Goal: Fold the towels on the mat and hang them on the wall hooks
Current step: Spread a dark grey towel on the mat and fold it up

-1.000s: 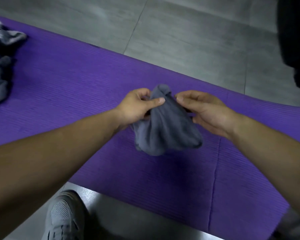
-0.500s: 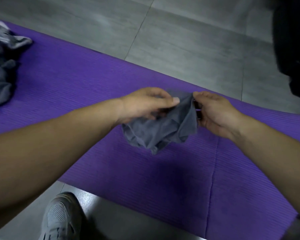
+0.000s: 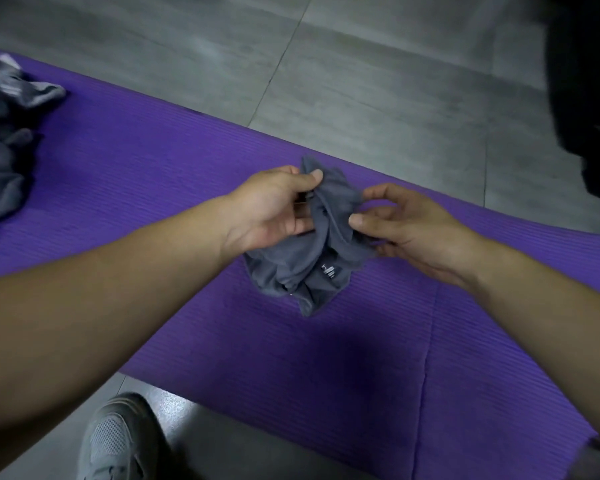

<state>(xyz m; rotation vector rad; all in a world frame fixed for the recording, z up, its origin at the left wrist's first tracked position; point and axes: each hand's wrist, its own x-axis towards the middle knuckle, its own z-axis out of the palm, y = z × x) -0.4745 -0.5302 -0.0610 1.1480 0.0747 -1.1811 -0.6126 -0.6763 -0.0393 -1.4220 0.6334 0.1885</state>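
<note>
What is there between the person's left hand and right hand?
In the head view, a crumpled gray towel hangs between them; the left hand and the right hand both pinch its top, over the purple mat.

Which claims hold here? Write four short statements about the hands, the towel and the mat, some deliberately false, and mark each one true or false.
1. The left hand and the right hand both hold the grey towel. True.
2. The towel is folded flat. False: it is bunched and crumpled.
3. The mat is purple. True.
4. A heap of grey cloth lies beside the right hand. False: the grey heap lies on the mat at the far left.
</note>
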